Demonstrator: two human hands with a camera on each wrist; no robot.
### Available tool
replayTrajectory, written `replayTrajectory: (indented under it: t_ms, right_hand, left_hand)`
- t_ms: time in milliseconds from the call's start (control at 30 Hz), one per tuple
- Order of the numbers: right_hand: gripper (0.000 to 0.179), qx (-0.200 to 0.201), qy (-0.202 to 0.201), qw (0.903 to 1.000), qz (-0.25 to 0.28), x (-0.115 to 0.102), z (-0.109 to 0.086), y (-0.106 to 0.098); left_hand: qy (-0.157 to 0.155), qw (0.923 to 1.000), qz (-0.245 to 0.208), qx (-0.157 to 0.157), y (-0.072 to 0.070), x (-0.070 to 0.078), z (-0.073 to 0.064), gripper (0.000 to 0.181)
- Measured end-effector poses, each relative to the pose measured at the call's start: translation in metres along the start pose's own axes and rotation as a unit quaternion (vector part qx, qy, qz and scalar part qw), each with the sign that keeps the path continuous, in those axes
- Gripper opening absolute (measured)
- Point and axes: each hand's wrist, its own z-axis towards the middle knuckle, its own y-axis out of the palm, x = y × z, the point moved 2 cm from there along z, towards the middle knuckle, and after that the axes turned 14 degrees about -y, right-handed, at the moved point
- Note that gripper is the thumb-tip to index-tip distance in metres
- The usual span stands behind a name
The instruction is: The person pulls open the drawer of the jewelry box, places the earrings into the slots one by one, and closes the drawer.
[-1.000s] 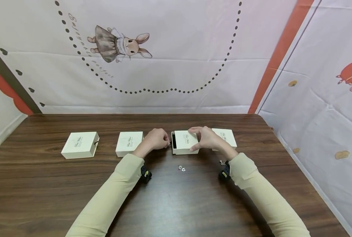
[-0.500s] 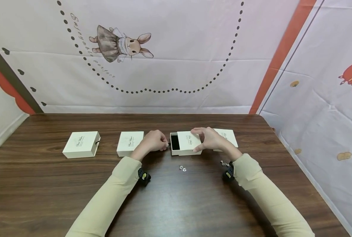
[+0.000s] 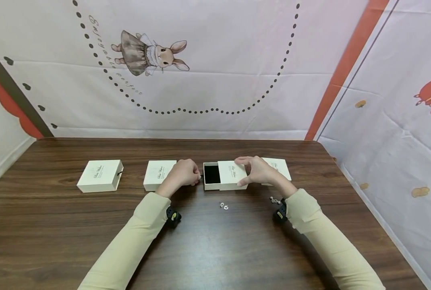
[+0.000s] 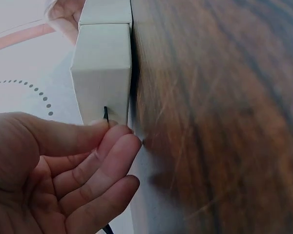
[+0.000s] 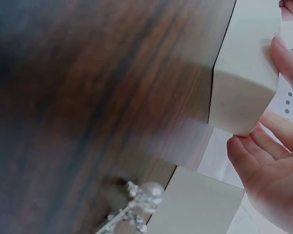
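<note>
In the middle of the table, a cream gift box (image 3: 231, 172) stands with its drawer (image 3: 211, 187) partly out to the left, showing a black lining. My left hand (image 3: 183, 173) pinches the drawer's short black ribbon pull (image 4: 106, 113) between thumb and fingertips. From the right, my right hand (image 3: 257, 170) grips the box's outer sleeve, thumb on the near side and fingers at the far side and right end. Just in front of the box lie two small shiny earrings (image 3: 224, 206). A pearl-and-crystal jewelry piece (image 5: 151, 191) lies by my right wrist.
Left of the box are two similar cream boxes, one (image 3: 100, 176) far left and one (image 3: 158, 176) partly behind my left hand. Another box (image 3: 278, 166) stands right, partly covered by my right hand. A printed white cloth (image 3: 222, 92) hangs behind the wooden table (image 3: 215, 249).
My left hand has moved left with the ribbon, and the drawer has slid further out of its sleeve. My right hand and the sleeve shifted slightly right, then stayed put.
</note>
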Motion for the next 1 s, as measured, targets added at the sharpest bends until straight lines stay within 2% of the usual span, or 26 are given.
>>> replayTrajectory:
  t_ms: [333, 533, 600, 700, 800, 900, 1000]
  right_hand:
    - [0.080, -0.001, 0.002, 1.0000, 0.004, 0.001, 0.000, 0.002]
    - [0.080, 0.001, 0.010, 0.9999, 0.010, 0.002, 0.000, 0.003]
    - [0.080, 0.002, 0.012, 0.9999, 0.010, 0.002, 0.000, 0.002]
    - [0.080, 0.001, 0.011, 0.9999, 0.013, 0.003, 0.001, 0.002]
    - [0.080, 0.000, 0.008, 0.9999, 0.011, 0.003, 0.002, 0.001]
    - [0.081, 0.001, 0.007, 0.9999, 0.010, 0.002, 0.002, 0.000]
    - [0.081, -0.001, 0.013, 0.9999, 0.011, 0.001, 0.002, -0.001]
  left_hand:
    - [-0.011, 0.9995, 0.015, 0.025, -0.001, -0.001, -0.002, 0.024]
    - [0.028, 0.9933, -0.006, 0.112, -0.008, 0.006, -0.008, 0.017]
    - [0.045, 0.9909, -0.025, 0.125, -0.010, 0.009, -0.010, 0.011]
    - [0.064, 0.9911, -0.050, 0.106, -0.011, 0.013, -0.013, 0.009]
    - [0.083, 0.9924, -0.064, 0.065, -0.011, 0.018, -0.016, 0.009]
    - [0.112, 0.9919, -0.060, -0.002, -0.007, 0.023, -0.022, 0.007]
    - [0.147, 0.9846, -0.037, -0.086, 0.000, 0.031, -0.029, 0.004]
